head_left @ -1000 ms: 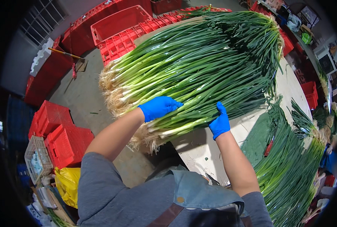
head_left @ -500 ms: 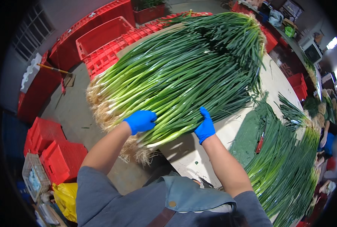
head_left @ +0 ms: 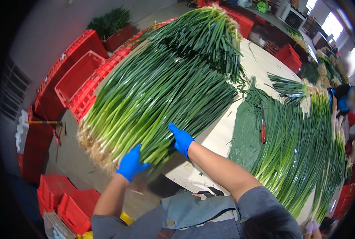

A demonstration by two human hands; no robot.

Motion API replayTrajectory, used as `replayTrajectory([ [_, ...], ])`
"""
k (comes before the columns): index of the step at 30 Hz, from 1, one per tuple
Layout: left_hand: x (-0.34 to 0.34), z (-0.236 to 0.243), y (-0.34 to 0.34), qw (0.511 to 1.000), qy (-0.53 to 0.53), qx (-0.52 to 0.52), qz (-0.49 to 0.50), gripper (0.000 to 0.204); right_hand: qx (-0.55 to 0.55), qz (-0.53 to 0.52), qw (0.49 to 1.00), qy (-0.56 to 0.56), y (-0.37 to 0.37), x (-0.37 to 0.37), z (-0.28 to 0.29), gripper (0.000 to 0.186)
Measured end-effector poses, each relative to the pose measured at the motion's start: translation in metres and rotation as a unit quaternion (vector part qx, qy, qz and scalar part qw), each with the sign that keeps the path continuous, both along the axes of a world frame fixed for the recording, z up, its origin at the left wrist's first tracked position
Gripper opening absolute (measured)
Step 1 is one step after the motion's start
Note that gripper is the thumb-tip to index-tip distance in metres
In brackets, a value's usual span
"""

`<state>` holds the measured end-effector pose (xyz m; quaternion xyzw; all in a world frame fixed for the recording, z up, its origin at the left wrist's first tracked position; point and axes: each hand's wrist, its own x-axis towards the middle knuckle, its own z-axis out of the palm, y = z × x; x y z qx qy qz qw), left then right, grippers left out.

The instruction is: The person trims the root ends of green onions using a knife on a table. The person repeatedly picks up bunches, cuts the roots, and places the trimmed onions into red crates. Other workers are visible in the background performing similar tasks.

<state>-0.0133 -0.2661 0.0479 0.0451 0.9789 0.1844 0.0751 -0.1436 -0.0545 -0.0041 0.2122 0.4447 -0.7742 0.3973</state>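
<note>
A broad layer of green onions [head_left: 165, 87] lies across the table, with white stems and shaggy roots towards the left. At its near edge, beside the root ends, is my left hand [head_left: 131, 162] in a blue glove, thumb and fingers apart. My right hand [head_left: 181, 140], gloved in blue too, rests against the near side of the leaves further up. Its thumb is stretched out over them, while its other fingers are partly hidden. The stalk ends between my hands are blurred.
A red-handled knife [head_left: 263, 133] lies on green sheeting [head_left: 243, 137], with more green onions [head_left: 293, 147] to its right. Red crates [head_left: 81, 81] stand at the left, and stacked red crates [head_left: 77, 207] sit low by my left arm. Other people are at the far right.
My left hand has opened from its closed grip on the stalks and drawn back towards me. My right hand has moved left along the near edge. The whole view has shifted.
</note>
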Motion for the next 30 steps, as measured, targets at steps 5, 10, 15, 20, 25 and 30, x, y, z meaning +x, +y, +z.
replayTrajectory([
  [5, 0.007, 0.012, 0.017, 0.998, -0.028, -0.012, 0.06, 0.088, 0.099, 0.16, 0.982, 0.029, 0.053, -0.02, 0.061, 0.087],
  [10, 0.006, 0.028, 0.034, 0.996, -0.038, -0.009, 0.085, 0.099, 0.29, 0.13, 0.935, 0.154, 0.105, -0.047, 0.051, 0.07],
  [15, 0.012, 0.022, 0.06, 0.995, 0.069, -0.061, 0.036, 0.107, 0.372, 0.105, 0.89, 0.243, 0.127, -0.048, 0.058, 0.063],
  [20, 0.001, 0.008, 0.075, 0.987, 0.068, -0.145, 0.017, 0.104, 0.466, 0.369, 0.765, 0.247, 0.154, -0.064, 0.068, 0.067],
  [25, -0.003, 0.004, 0.074, 0.988, 0.069, -0.137, 0.023, 0.101, 0.597, 0.105, 0.649, 0.46, 0.173, -0.069, 0.116, 0.047],
  [30, -0.005, 0.001, 0.072, 0.987, 0.075, -0.141, 0.011, 0.098, 0.45, 0.015, 0.526, 0.722, 0.147, -0.102, 0.115, 0.026],
])
